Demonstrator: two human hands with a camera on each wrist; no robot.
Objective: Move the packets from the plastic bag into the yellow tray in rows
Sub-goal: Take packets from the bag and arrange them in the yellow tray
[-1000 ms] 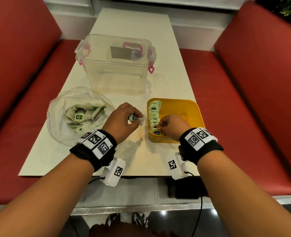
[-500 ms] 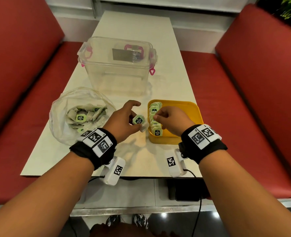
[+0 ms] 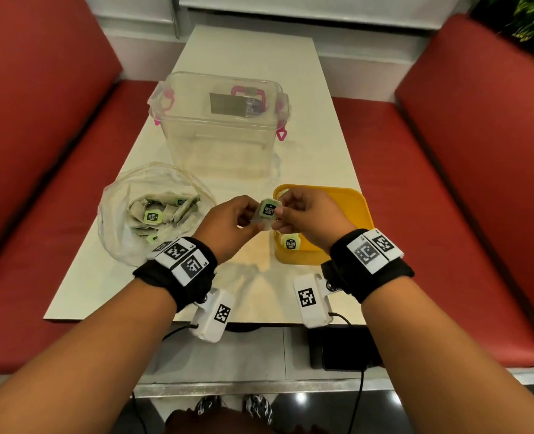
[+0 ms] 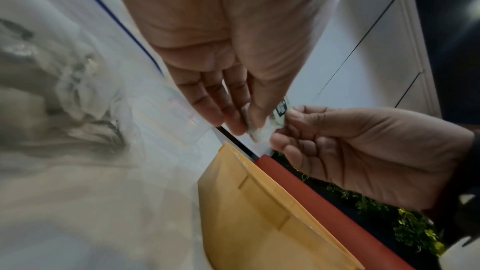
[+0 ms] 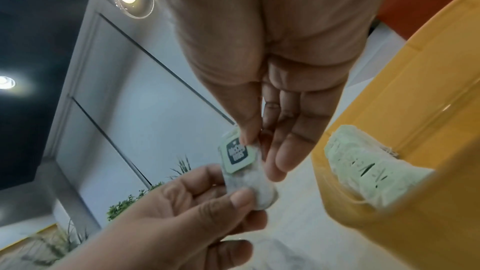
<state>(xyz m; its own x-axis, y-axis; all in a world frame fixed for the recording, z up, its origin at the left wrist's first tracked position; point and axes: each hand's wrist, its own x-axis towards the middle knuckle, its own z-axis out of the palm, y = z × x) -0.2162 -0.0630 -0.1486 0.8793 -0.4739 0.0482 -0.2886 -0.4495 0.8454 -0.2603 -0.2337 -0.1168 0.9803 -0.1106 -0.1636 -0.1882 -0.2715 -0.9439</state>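
Both hands meet over the table just left of the yellow tray (image 3: 358, 202). One white packet (image 3: 267, 211) with a green tag is held between them. My left hand (image 3: 228, 225) pinches its lower white part, and my right hand (image 3: 306, 220) pinches the tag end. The right wrist view shows the packet (image 5: 239, 157) between thumb and fingers of both hands. A row of packets (image 3: 290, 242) stands along the tray's left wall, mostly hidden by my right hand; the row (image 5: 363, 163) shows in the right wrist view. The clear plastic bag (image 3: 124, 189) on the left holds several packets (image 3: 152, 216).
A clear lidded box (image 3: 218, 126) with pink latches stands behind the bag and tray. The cream table (image 3: 243, 51) is narrow, with red bench seats (image 3: 447, 183) on both sides. Its near edge lies just below my wrists.
My right hand rose out of the tray and came left to meet the left hand. The left hand lifted the packet a little, and now both hands hold it.
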